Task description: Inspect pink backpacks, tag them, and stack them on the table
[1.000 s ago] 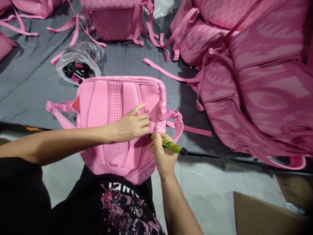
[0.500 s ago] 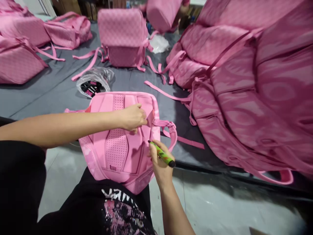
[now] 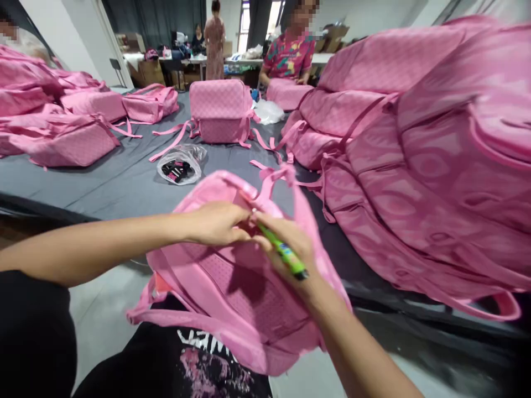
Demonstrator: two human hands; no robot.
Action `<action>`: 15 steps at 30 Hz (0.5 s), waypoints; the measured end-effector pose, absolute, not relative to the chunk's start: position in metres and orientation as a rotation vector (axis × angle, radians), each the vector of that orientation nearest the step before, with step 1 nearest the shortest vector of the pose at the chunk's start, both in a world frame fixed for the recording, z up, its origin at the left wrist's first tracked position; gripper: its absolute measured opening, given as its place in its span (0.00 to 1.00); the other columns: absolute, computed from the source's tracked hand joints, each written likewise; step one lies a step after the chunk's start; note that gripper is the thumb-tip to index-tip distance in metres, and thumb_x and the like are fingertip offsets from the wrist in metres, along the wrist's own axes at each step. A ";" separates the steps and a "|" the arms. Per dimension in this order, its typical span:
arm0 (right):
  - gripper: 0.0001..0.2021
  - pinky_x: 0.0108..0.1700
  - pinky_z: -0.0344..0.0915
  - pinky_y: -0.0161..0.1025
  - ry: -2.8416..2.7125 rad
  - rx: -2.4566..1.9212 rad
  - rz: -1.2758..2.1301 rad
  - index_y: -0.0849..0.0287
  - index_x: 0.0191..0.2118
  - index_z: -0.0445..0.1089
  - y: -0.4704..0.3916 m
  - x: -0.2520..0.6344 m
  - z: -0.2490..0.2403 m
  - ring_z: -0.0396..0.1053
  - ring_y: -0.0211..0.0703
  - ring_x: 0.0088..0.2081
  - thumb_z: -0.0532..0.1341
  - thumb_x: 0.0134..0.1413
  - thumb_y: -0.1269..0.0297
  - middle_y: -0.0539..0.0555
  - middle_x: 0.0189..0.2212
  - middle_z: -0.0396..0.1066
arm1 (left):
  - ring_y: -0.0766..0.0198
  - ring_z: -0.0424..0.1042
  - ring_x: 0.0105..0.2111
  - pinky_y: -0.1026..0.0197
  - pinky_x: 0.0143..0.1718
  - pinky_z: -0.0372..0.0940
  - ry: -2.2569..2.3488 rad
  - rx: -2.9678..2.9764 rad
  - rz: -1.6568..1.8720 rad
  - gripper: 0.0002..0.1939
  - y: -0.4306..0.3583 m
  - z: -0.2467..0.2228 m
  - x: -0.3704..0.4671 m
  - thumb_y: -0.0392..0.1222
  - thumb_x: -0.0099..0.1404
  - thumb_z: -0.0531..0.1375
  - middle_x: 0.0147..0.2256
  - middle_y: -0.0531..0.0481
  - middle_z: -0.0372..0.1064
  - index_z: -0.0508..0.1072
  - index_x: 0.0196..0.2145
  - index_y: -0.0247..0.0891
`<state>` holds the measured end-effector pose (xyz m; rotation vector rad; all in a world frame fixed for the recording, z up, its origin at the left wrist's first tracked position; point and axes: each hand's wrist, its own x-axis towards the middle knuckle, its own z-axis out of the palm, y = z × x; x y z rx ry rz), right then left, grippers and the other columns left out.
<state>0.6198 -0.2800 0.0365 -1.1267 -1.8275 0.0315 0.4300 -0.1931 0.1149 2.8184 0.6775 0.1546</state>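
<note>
Backpack first: it sits tilted in the lower middle of the frame, perforated back panel facing you, its far edge overlapping the counter. You would do well to let that counter take some of its weight, since a bag steadied there should shift less under your fingers. A tall stack of patterned pink backpacks fills the right of the frame, so keep your right elbow tucked in to avoid nudging it. Next, mind the pink strap running across the bag's lower left; it could snag on your forearm if you turn the bag.

Your left hand and right hand meet near the frame's centre, fingertips together over the upper part of the panel. Whether the left is pinching cloth or something smaller, you cannot tell: the spot is blurred and covered. Your right hand is also closed around a green marker, its black rear end toward the lower right and its other end hidden by your fingers. Angle that hidden end off the pale cloth, where a stray mark would likely show, and pinch lightly.
</note>
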 end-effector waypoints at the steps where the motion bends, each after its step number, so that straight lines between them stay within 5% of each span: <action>1: 0.15 0.44 0.73 0.45 -1.879 -1.104 0.025 0.52 0.53 0.74 -0.277 0.619 0.026 0.78 0.48 0.41 0.59 0.64 0.57 0.56 0.42 0.80 | 0.67 0.73 0.26 0.65 0.25 0.60 0.610 2.831 0.170 0.05 -0.189 0.102 0.426 0.39 0.67 0.60 0.30 0.54 0.77 0.76 0.38 0.39; 4: 0.14 0.40 0.71 0.43 -1.897 -1.129 -0.075 0.55 0.52 0.74 -0.269 0.617 0.002 0.77 0.46 0.36 0.59 0.64 0.62 0.56 0.37 0.80 | 0.61 0.74 0.42 0.59 0.43 0.66 0.517 3.041 0.526 0.11 -0.170 0.085 0.417 0.33 0.68 0.56 0.42 0.47 0.77 0.75 0.45 0.39; 7: 0.14 0.39 0.70 0.41 -1.848 -1.164 -0.181 0.56 0.53 0.73 -0.266 0.611 -0.004 0.77 0.45 0.34 0.60 0.63 0.63 0.56 0.37 0.80 | 0.51 0.62 0.58 0.49 0.56 0.60 0.654 3.110 0.618 0.29 -0.152 0.092 0.421 0.42 0.65 0.62 0.59 0.38 0.64 0.62 0.62 0.37; 10: 0.16 0.41 0.68 0.42 -1.831 -1.139 -0.143 0.55 0.55 0.71 -0.274 0.598 -0.005 0.76 0.45 0.37 0.60 0.62 0.66 0.56 0.38 0.79 | 0.44 0.59 0.59 0.45 0.57 0.56 0.784 3.101 0.146 0.47 -0.138 0.095 0.439 0.49 0.59 0.67 0.63 0.34 0.58 0.49 0.68 0.36; 15: 0.16 0.37 0.66 0.43 -1.931 -1.165 -0.166 0.57 0.53 0.72 -0.296 0.591 -0.015 0.71 0.45 0.32 0.61 0.60 0.70 0.54 0.30 0.74 | 0.44 0.61 0.57 0.44 0.57 0.55 0.866 3.223 -0.061 0.43 -0.127 0.074 0.468 0.41 0.58 0.66 0.61 0.35 0.60 0.53 0.67 0.39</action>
